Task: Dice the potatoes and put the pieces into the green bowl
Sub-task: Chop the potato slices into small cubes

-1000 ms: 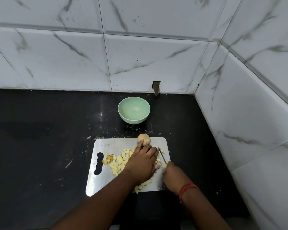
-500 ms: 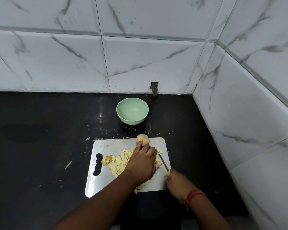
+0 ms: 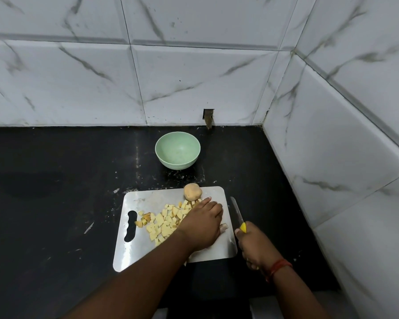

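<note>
The right hand (image 3: 255,244), gripping the yellow-handled knife (image 3: 237,215), has pulled aside off the steel board's (image 3: 148,199) right edge, while the left hand (image 3: 202,223) lies flat over pale potato cubes (image 3: 162,223), likely gathering them for the empty green bowl (image 3: 177,150).

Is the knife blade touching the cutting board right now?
Apart. Head view: the knife blade sits past the cutting board's right edge, dark counter between.

landmark: cutting board (image 3: 148,247) | behind board: bare strip of counter (image 3: 55,162), then green bowl (image 3: 177,150) near back wall (image 3: 194,84) | left of board: open counter | right of board: narrow gap, knife (image 3: 236,211) above it, side wall (image 3: 332,157) close | board's far edge: whole potato (image 3: 192,192)
</note>
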Motion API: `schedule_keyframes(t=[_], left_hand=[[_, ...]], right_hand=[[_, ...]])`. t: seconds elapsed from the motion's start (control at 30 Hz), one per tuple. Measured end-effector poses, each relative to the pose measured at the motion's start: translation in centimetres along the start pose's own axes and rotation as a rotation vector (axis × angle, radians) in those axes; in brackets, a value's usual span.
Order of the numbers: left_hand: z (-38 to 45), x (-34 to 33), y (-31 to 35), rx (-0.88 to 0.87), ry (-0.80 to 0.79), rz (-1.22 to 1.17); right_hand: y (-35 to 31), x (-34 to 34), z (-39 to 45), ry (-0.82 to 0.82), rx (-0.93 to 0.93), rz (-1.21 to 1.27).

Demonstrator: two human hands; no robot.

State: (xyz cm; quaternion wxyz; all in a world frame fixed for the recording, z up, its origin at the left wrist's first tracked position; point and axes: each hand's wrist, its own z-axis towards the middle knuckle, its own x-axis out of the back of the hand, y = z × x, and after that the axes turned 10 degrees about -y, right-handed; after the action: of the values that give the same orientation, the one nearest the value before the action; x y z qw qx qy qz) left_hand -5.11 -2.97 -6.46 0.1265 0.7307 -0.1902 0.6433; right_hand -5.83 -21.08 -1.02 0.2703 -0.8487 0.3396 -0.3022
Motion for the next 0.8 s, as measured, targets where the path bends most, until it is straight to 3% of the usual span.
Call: schedule_keyframes(t=[0.3, 0.47, 0.6, 0.8], left_hand=[[-3.4, 0.2, -2.2, -0.014, 0.154, 0.032], [-6.2, 0.0, -1.9, -0.041, 0.240, -0.065], [-8.6, -0.7, -0.7, -0.132, 0.175, -0.053], [-9.8, -2.6, -1.3, 0.003, 0.083, 0.067]], right_hand=[[-1.2, -0.7, -0.2, -0.013, 0.047, -0.027], [-2.2, -1.3, 0.0, -0.007, 0.059, -0.008], [-2.5, -1.8, -0.1, 0.001, 0.094, -0.036], [-2.5, -2.7, -0.1, -0.008, 0.106, -0.078]])
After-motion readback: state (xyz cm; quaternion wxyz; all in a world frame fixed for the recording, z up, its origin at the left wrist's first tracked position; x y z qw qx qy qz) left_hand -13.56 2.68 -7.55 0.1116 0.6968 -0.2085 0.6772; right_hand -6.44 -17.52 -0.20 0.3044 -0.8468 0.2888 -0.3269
